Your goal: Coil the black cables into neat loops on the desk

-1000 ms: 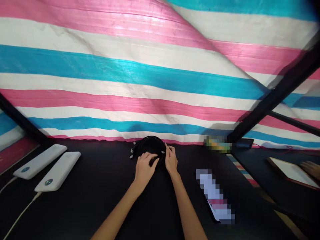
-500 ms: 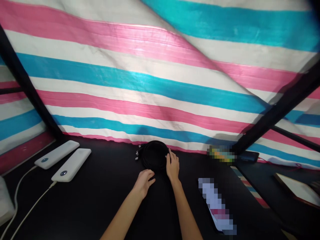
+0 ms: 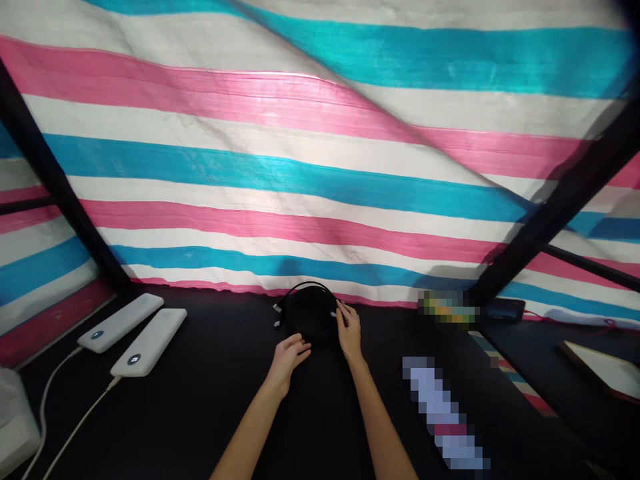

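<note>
A coil of black cables point(image 3: 310, 312) with several white plug ends lies on the black table point(image 3: 210, 407) near the striped tarp. My right hand point(image 3: 349, 328) rests on the coil's right edge, fingers curled on the cable by a white plug. Just below the coil's near edge sits my left hand point(image 3: 289, 355), fingers loosely bent and touching the table; I cannot see anything in it.
Two white power banks point(image 3: 135, 331) with charging cables point(image 3: 75, 427) lie at the left. A blurred-out flat object point(image 3: 445, 413) lies at the right. A pink, white and blue striped tarp point(image 3: 300, 173) walls the back. Black frame bars point(image 3: 555, 207) cross the right.
My left hand has drawn back from on top of the coil to just in front of it. My right hand stays at the coil's right edge. The view has tilted slightly.
</note>
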`<state>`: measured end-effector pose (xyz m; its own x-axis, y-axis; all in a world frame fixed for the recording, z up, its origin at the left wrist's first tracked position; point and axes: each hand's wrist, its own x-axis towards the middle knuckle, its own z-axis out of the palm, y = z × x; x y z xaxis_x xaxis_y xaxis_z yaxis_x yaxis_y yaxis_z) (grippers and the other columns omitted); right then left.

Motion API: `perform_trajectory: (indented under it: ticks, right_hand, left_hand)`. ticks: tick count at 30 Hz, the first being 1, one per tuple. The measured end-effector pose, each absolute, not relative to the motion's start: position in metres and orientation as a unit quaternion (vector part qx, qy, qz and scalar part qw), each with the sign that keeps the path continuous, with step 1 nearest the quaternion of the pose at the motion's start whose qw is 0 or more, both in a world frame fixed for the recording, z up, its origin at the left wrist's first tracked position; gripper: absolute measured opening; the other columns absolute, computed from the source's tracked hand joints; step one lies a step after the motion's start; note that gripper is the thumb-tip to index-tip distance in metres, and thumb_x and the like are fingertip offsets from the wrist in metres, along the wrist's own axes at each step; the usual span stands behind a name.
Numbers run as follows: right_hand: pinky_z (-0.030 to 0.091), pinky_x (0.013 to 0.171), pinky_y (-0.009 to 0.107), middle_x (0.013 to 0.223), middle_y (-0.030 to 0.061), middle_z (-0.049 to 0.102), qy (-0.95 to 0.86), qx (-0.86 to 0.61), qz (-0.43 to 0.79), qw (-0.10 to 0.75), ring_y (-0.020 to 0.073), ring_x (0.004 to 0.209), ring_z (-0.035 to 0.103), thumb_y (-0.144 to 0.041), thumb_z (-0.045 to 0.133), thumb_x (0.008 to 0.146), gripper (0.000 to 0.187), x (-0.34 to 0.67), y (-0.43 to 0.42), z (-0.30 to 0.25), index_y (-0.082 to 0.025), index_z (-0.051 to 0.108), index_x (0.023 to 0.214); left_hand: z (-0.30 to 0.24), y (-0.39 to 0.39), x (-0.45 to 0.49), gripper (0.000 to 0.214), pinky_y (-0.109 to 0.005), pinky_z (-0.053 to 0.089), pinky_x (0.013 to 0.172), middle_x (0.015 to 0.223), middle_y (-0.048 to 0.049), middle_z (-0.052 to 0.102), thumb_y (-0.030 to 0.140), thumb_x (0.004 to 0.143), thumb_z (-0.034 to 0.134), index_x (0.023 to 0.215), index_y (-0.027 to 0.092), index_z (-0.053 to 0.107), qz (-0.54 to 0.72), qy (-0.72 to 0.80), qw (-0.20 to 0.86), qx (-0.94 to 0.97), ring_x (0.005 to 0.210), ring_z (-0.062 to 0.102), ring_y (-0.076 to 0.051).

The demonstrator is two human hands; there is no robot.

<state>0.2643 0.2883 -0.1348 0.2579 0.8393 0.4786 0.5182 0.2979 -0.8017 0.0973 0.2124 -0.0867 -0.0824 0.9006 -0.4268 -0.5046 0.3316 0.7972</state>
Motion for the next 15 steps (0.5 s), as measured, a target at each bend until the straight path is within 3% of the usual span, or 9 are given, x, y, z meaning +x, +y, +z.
perform_trajectory:
  ticks: [5, 10, 15]
  right_hand:
    - [0.037, 0.098, 0.044, 0.126, 0.0096, 0.051, -0.597, -0.599, 0.108, 0.522, 0.0239, 0.114, 0.046, -0.038, 0.034, 0.091, 0.044, 0.262, 0.288, -0.137, -0.024, 0.056, 0.127]
    - [0.035, 0.100, 0.042, 0.120, 0.0114, 0.054, -0.580, -0.587, 0.081, 0.558, 0.0230, 0.112, 0.047, -0.035, 0.034, 0.092, 0.042, 0.264, 0.285, -0.137, -0.019, 0.059, 0.122]
    - [0.037, 0.098, 0.039, 0.111, 0.0103, 0.057, -0.549, -0.581, 0.055, 0.599, 0.0216, 0.108, 0.050, -0.033, 0.038, 0.091, 0.036, 0.263, 0.277, -0.127, -0.019, 0.064, 0.111]
  left_hand:
    - [-0.088, 0.215, 0.084, 0.036, -0.034, 0.056, 0.068, 0.112, -0.0178, 0.060, 0.008, 0.067, 0.058, 0.103, 0.008, 0.061, 0.451, 0.536, 0.607, 0.376, 0.084, 0.066, -0.021]
    - [-0.093, 0.217, 0.060, 0.027, -0.031, 0.049, 0.064, 0.080, -0.0076, 0.070, 0.025, 0.072, 0.058, 0.092, 0.014, 0.072, 0.362, 0.595, 0.409, 0.590, 0.060, 0.059, -0.016]
    - [-0.086, 0.208, 0.064, 0.026, -0.025, 0.045, 0.059, 0.083, -0.0043, 0.068, 0.033, 0.079, 0.052, 0.089, 0.023, 0.073, 0.431, 0.571, 0.315, 0.624, 0.064, 0.059, -0.015]
